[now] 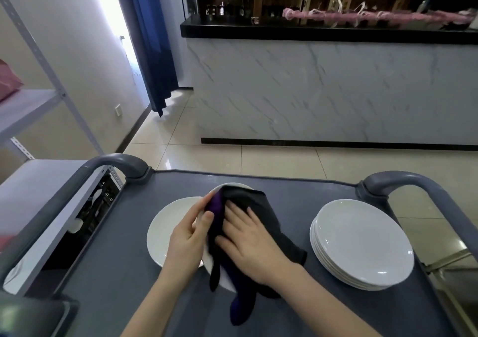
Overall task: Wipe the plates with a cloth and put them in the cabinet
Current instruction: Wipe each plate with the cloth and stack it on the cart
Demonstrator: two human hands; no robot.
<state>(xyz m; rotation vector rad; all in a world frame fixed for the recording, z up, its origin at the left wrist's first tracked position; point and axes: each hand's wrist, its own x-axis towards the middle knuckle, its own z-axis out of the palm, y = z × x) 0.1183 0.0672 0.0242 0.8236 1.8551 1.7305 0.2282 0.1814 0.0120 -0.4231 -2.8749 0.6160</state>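
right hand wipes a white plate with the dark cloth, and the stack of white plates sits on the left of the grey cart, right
Wrong side: the head view shows the stack of round white plates on the right of the grey cart; the rest holds.

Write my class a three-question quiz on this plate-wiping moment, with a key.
1. True or false: the stack of plates stands on the cart, to the person's right.
2. Which hand presses the cloth flat onto the held plate? A: left. B: right.
3. Fill in: the left hand grips the held plate by its ____.
Key: 1 true; 2 B, the right hand; 3 rim.
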